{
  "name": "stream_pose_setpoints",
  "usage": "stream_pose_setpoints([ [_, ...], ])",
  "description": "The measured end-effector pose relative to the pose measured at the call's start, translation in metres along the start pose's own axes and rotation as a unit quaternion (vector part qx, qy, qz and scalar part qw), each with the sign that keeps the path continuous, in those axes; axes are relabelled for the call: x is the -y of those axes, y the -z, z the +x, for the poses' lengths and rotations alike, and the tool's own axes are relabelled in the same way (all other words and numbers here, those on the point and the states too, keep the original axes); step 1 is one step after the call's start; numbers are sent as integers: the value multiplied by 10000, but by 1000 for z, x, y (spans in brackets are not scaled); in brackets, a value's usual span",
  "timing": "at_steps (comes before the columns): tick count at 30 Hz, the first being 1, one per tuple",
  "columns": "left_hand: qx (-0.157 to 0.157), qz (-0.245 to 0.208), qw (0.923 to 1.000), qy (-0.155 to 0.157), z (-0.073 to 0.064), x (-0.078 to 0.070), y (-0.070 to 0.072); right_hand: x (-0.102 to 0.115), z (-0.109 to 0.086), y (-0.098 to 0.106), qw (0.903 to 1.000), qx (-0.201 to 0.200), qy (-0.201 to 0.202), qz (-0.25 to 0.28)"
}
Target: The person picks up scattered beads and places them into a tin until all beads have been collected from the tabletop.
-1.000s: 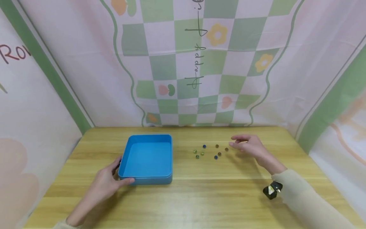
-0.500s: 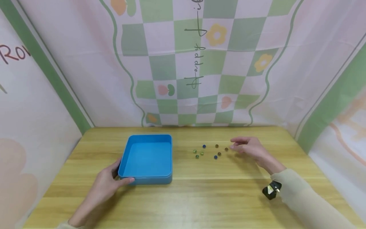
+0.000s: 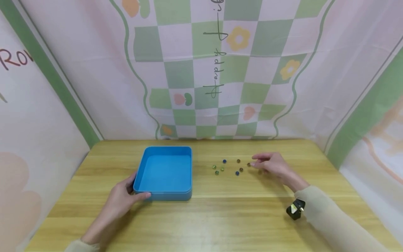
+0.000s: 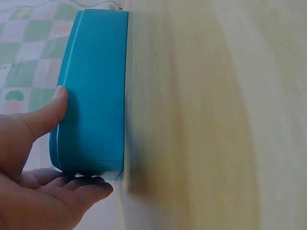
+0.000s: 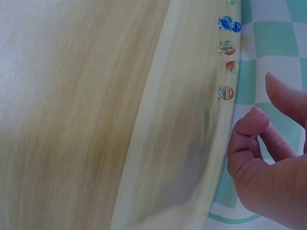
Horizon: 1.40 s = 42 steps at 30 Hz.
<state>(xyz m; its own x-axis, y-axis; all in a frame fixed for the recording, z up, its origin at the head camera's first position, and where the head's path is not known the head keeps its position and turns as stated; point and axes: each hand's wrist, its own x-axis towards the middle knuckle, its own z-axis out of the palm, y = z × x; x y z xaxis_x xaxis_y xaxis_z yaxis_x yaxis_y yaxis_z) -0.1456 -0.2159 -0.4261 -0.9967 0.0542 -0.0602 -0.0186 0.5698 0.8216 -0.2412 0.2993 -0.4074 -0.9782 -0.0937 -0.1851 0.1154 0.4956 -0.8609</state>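
While the left hand (image 3: 122,197) grips the blue box (image 3: 171,196), shifted slightly rightward, right hand (image 3: 273,164) loose-fingered, closer to the marbles (image 3: 241,169)

You get soft, fairly even light in the head view, with a pale sheen on the bench (image 3: 203,225) at six o'clock and a faint shadow under your right hand (image 3: 274,166). Your left wrist view smears the wood grain and darkens near six o'clock; your right wrist view washes out towards ten o'clock, the bench edge bowing.
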Motion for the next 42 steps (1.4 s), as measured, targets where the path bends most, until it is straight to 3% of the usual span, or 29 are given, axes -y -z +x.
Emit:
stream_pose_setpoints([
  [4,20,-60,10000,29,2,0,-1,0,1,-1,9999,-82,-43,-127],
  [10,112,-598,9981,-20,7,2,0,-1,-1,-4,9988,-121,-30,-473],
  [22,161,-1308,9912,141,4,13,1,-1,2,-6,9991,-42,-209,-370],
  [32,138,-1338,9905,293,5,11,1,-6,6,-5,9987,-73,36,-496],
  [42,112,-1504,9880,344,3,10,0,-8,7,-6,9983,-40,39,-577],
])
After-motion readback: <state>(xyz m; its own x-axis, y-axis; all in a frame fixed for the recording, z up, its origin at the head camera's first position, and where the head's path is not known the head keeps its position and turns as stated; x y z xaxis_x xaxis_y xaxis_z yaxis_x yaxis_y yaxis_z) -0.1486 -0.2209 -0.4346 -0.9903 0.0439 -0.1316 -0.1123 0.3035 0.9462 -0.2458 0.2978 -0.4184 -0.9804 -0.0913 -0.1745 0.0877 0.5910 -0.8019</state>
